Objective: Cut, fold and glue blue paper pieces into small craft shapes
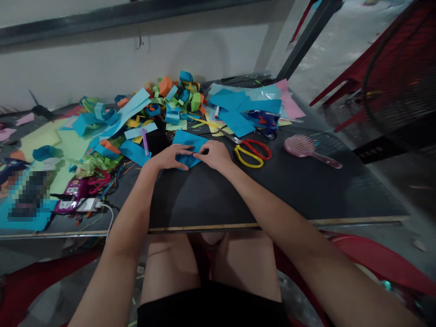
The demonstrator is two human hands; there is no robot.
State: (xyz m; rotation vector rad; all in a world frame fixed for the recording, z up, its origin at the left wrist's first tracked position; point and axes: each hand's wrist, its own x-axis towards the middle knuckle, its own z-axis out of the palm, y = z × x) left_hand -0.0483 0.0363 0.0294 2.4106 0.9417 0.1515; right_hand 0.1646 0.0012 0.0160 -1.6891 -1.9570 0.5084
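Note:
A sheet of blue paper [185, 137] with fold lines lies on the dark table in front of me. My left hand [171, 157] rests on its left part, thumb and fingers stretched apart. At the right side of the sheet, my right hand [216, 154] has thumb and fingertips pinched together on the paper. Scissors with red and yellow handles [254, 152] lie just right of that hand, blades pointing toward the back left. Left of my left hand, a purple pen [145, 142] lies on another piece of blue paper [133, 152].
Folded paper pieces [173, 97] are heaped at the back, beside blue sheets [235, 106] and a blue glue gun [266, 121]. A pink hairbrush [303, 147] lies at right. On the left are a purple power strip [72, 195] and a white charger [89, 204] with its cable. A fan [402, 81] stands far right.

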